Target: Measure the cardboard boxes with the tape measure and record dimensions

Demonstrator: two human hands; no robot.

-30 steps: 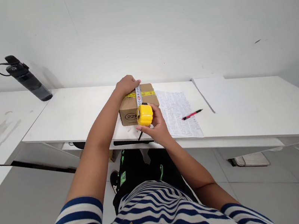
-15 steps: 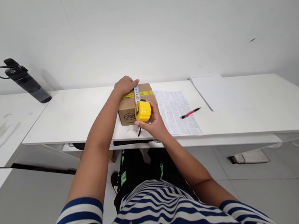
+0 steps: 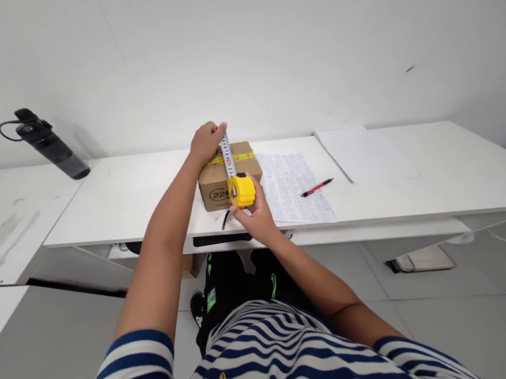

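Note:
A small brown cardboard box with yellow tape across its top sits near the front edge of the white table. My right hand is wrapped round the yellow case of a tape measure, held before the box's front right side. From the case its pulled-out blade runs over the box top, numbers showing, towards the wall. Beyond the box's far edge, my left hand is closed at the blade's far end, thumb at the tip. Its fingers hide part of that end.
A handwritten sheet lies right of the box, with a red and black pen at its right edge. Blank paper is further right. A dark water bottle stands at the left, by the wall.
My left hand has risen slightly and moved towards the wall with the blade's end, and more of the blade shows. My right hand keeps hold of the case. The camera view has shifted a little.

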